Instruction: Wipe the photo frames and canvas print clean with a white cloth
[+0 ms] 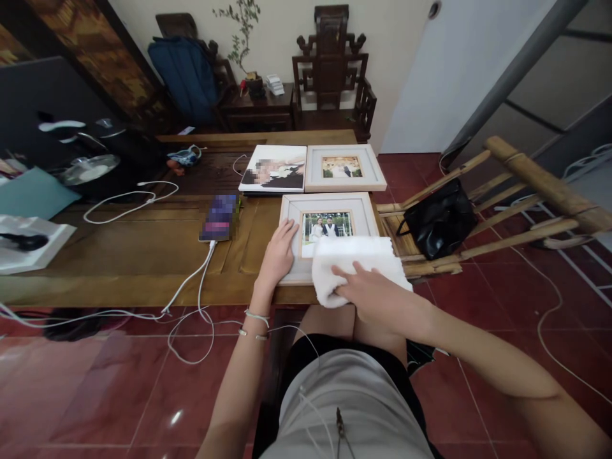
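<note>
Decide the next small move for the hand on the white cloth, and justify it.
Probably slide the right hand and white cloth up across the near photo frame, since the cloth covers only its lower edge while the left hand steadies its left side.

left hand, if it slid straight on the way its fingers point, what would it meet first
The left hand points up the near photo frame; beyond that frame's far edge, the frameless photo print probably comes first.

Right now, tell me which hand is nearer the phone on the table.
Left. The left hand lies flat on the left edge of the near photo frame, just right of the phone. The right hand presses the white cloth farther right.
</note>
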The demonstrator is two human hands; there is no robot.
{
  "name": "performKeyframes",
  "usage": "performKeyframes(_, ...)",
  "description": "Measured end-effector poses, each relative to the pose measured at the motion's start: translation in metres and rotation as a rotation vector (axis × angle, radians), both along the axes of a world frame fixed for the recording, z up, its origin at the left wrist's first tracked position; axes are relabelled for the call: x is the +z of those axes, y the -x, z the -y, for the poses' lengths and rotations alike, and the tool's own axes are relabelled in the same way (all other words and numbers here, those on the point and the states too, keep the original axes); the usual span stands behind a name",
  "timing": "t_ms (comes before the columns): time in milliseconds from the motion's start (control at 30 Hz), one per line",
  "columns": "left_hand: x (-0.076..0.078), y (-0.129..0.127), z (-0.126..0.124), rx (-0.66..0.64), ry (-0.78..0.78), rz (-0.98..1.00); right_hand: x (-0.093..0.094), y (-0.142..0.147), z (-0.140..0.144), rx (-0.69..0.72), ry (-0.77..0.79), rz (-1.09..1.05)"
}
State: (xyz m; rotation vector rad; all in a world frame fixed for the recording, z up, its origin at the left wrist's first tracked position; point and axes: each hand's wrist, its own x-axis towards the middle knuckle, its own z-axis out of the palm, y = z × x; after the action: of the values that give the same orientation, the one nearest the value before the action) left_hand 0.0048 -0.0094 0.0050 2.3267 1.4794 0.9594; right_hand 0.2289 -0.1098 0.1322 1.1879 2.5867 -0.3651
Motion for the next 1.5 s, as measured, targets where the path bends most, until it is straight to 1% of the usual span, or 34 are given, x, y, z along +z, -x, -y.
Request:
performKeyframes(67, 0.000, 0.001, -0.001, -0.013, 0.000, -0.019, -0.013, 0.000, -0.005, -0.012, -0.025, -0.031)
performKeyframes(133, -0.001, 0.002, -0.002, -0.034, -0.002, -0.031, -0.032, -0.002, -0.021, -0.042, -0.098, -0.080)
performKeyframes(200, -0.002, 0.004, -0.003, -0.058, -0.003, -0.030, -0.051, -0.008, -0.049, -0.075, -0.217, -0.155)
performKeyframes(267, -0.003, 0.005, -0.004, -0.070, -0.001, -0.022, -0.064, -0.014, -0.084, -0.099, -0.313, -0.216)
performKeyframes(333, -0.003, 0.005, -0.005, -0.070, 0.005, -0.014, -0.069, -0.020, -0.120, -0.107, -0.388, -0.266)
performKeyframes(400, -0.003, 0.006, -0.005, -0.068, 0.017, -0.007, -0.069, -0.023, -0.151, -0.109, -0.454, -0.284)
performKeyframes(467, -0.002, 0.005, -0.005, -0.066, 0.033, 0.003, -0.069, -0.024, -0.171, -0.097, -0.490, -0.258)
performKeyframes(500, -0.002, 0.005, -0.005, -0.064, 0.039, 0.011, -0.069, -0.024, -0.174, -0.088, -0.494, -0.233)
performKeyframes(567, -0.002, 0.005, -0.005, -0.056, 0.045, 0.026, -0.070, -0.023, -0.169, -0.059, -0.475, -0.178)
performKeyframes(633, -0.003, 0.004, -0.005, -0.049, 0.040, 0.029, -0.069, -0.021, -0.147, -0.021, -0.435, -0.140)
performKeyframes(733, -0.002, 0.002, -0.004, -0.038, 0.019, 0.017, -0.060, -0.022, -0.096, 0.040, -0.336, -0.144)
performKeyframes(833, -0.002, 0.001, -0.003, -0.033, 0.001, 0.017, -0.042, -0.024, -0.043, 0.086, -0.217, -0.202)
performKeyframes(900, -0.002, 0.000, -0.003, -0.028, -0.005, 0.024, -0.032, -0.023, -0.017, 0.108, -0.139, -0.240)
performKeyframes(967, -0.002, 0.001, -0.003, -0.021, -0.007, 0.030, -0.027, -0.020, -0.002, 0.127, -0.086, -0.270)
performKeyframes(1033, -0.003, 0.001, -0.004, -0.024, -0.005, 0.037, -0.030, -0.015, -0.002, 0.128, -0.071, -0.291)
performKeyframes(1067, -0.003, 0.002, -0.004, -0.030, -0.001, 0.041, -0.034, -0.012, -0.007, 0.119, -0.078, -0.297)
performKeyframes(1133, -0.004, 0.003, -0.005, -0.047, 0.007, 0.053, -0.045, -0.010, -0.028, 0.076, -0.136, -0.297)
performKeyframes(1233, -0.005, 0.005, -0.007, -0.067, 0.016, 0.063, -0.060, -0.014, -0.079, 0.028, -0.298, -0.249)
performKeyframes(1300, -0.005, 0.006, -0.007, -0.074, 0.021, 0.058, -0.065, -0.019, -0.117, 0.055, -0.361, -0.204)
performKeyframes(1367, -0.004, 0.007, -0.007, -0.080, 0.025, 0.051, -0.066, -0.024, -0.150, 0.049, -0.422, -0.179)
performKeyframes(1433, -0.003, 0.007, -0.007, -0.083, 0.028, 0.050, -0.066, -0.026, -0.170, 0.014, -0.458, -0.163)
performKeyframes(1500, -0.003, 0.007, -0.008, -0.080, 0.030, 0.051, -0.066, -0.025, -0.175, -0.007, -0.447, -0.141)
